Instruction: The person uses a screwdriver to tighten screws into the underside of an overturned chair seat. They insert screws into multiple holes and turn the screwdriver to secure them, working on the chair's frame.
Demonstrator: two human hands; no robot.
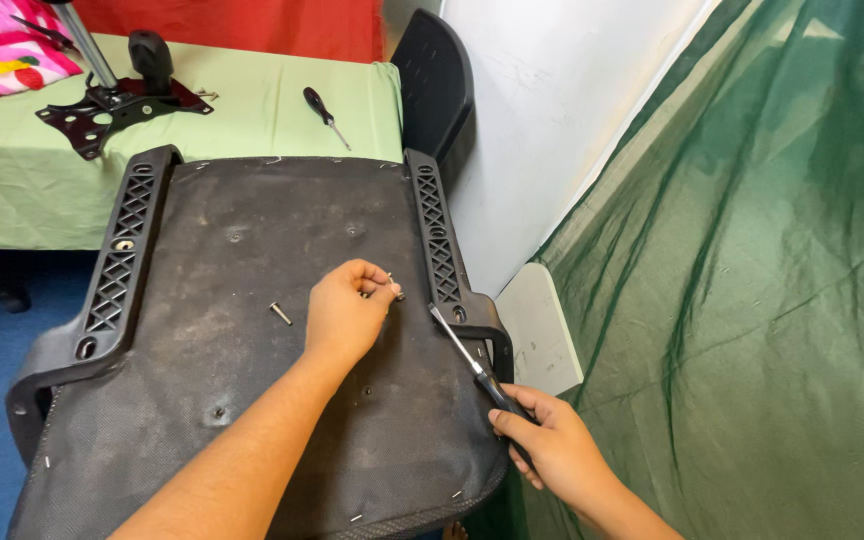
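Right hand gripping black-handled screwdriver at upturned black fabric chair seat's right edge, left hand pinching small silver screw, loose screw mid-seat.

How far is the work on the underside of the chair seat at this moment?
Done: the metal base plate lies detached on the green table, and one loose screw rests on the upturned chair seat. In hand: the left hand pinches a small screw near the right armrest bracket; the right hand holds a screwdriver. Left: both armrest brackets remain on the seat.
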